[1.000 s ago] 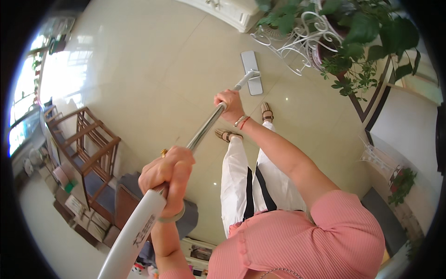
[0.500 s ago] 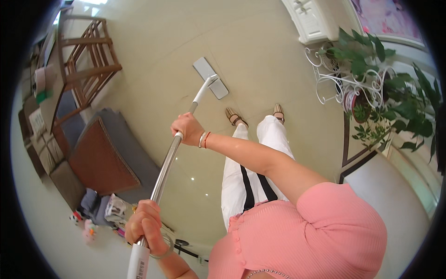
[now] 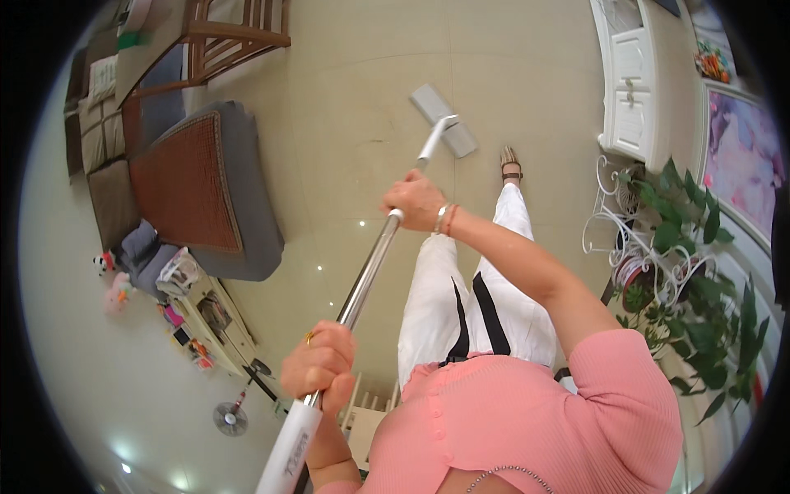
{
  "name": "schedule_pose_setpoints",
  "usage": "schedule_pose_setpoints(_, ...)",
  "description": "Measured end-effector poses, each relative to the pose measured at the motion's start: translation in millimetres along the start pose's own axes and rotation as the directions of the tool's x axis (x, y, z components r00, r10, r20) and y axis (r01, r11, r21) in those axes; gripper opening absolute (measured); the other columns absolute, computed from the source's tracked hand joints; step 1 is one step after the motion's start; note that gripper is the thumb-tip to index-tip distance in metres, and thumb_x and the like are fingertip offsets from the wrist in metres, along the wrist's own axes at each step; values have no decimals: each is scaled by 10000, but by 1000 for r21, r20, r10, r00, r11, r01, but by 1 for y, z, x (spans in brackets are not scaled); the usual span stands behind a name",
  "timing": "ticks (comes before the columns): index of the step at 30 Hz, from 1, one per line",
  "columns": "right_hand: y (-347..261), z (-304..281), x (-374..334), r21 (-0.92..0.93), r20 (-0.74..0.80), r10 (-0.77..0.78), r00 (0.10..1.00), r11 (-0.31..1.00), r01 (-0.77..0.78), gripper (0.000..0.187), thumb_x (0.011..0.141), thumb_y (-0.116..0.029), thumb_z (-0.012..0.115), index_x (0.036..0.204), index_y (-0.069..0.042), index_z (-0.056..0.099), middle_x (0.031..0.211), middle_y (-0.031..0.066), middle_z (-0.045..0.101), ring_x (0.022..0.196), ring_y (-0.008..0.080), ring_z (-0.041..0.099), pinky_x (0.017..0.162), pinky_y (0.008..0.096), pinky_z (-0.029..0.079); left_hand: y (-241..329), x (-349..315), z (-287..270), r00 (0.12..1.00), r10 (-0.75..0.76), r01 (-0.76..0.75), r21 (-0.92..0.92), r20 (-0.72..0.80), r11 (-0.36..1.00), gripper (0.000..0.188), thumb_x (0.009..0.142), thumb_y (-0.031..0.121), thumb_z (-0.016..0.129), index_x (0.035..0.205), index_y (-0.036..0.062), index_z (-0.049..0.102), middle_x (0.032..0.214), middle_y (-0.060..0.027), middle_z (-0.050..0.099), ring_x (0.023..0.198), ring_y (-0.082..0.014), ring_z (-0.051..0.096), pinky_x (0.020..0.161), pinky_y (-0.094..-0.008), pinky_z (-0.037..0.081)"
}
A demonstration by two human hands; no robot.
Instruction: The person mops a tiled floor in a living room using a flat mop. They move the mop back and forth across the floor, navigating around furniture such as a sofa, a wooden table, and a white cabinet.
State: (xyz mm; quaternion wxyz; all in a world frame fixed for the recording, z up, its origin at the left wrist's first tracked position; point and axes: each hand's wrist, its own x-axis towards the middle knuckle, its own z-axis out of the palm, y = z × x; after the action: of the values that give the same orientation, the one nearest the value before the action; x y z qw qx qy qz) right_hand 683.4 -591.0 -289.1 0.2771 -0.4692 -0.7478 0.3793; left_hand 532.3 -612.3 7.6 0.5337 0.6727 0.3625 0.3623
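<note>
A flat mop with a pale grey rectangular head (image 3: 429,103) rests on the tiled floor ahead of me. Its silver pole (image 3: 370,272) slants down toward my lower left, ending in a white grip (image 3: 290,449). Around the pole's upper stretch, below the white neck, my right hand (image 3: 415,200) is closed. My left hand (image 3: 319,362), wearing a ring, is wrapped round the pole just above the white grip. My right shoe (image 3: 510,165) shows close to the mop head; the left foot is hidden behind my right hand and forearm.
Left stands a grey sofa (image 3: 271,222) with a reddish-brown mat, and beyond it a wooden chair (image 3: 234,41). A white cabinet (image 3: 632,90) and a white scrolled plant stand (image 3: 601,218) with leafy plants line the right. A fan (image 3: 230,418) is at lower left.
The mop head has shifted right relative to my feet, both hands keeping their hold. My legs have moved in a step, and the whole view has turned, with the sofa and cabinet displaced.
</note>
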Motion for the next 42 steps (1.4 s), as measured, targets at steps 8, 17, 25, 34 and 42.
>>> schedule_pose_setpoints(8, 155, -157, -72, -244, -325, 213, 921, 922, -299, 115, 774, -137, 606, 693, -202, 558, 679, -44, 556, 777, 170, 589, 853, 375, 396, -87, 108, 145, 991, 132, -122, -226, 33, 967, 282, 714, -134, 509, 618, 62, 331, 534, -54, 453, 481, -203, 453, 595, -404, 488)
schedule_pose_setpoints(17, 316, -292, -88, -311, -607, 270, 747, 785, -536, 133, 807, -197, 596, 706, -144, 527, 700, 19, 541, 802, 238, 575, 741, 409, 432, -153, 255, 269, 927, 325, -265, -288, 186, 920, 357, 778, -164, 528, 602, 42, 296, 551, -68, 400, 492, -212, 424, 647, -393, 509)
schedule_pose_setpoints(25, 309, -270, -44, -325, -341, 381, 860, 810, -488, 108, 815, -220, 574, 708, -207, 574, 757, -13, 581, 885, 228, 584, 769, 424, 432, -161, 234, 227, 985, 166, -173, -217, -51, 961, 317, 839, -149, 521, 650, 25, 336, 586, -31, 402, 555, -148, 405, 761, -394, 518)
schedule_pose_setpoints(34, 164, -88, 56, -294, -122, 116, 986, 944, -147, 57, 768, -172, 617, 747, -222, 598, 789, -28, 595, 891, 202, 581, 970, 471, 370, -110, 73, 75, 933, -34, 15, -54, -358, 998, 270, 906, -68, 443, 700, 58, 322, 617, -75, 496, 580, -145, 435, 831, -462, 498)
schedule_pose_setpoints(42, 9, 69, 44, -198, 214, -41, 976, 977, 84, 80, 736, -160, 656, 780, -220, 627, 817, -34, 617, 933, 190, 570, 978, 480, 367, -36, -93, 26, 773, -177, 236, 17, -610, 972, 279, 936, -9, 428, 707, 105, 315, 602, -9, 391, 614, -124, 390, 839, -432, 444)
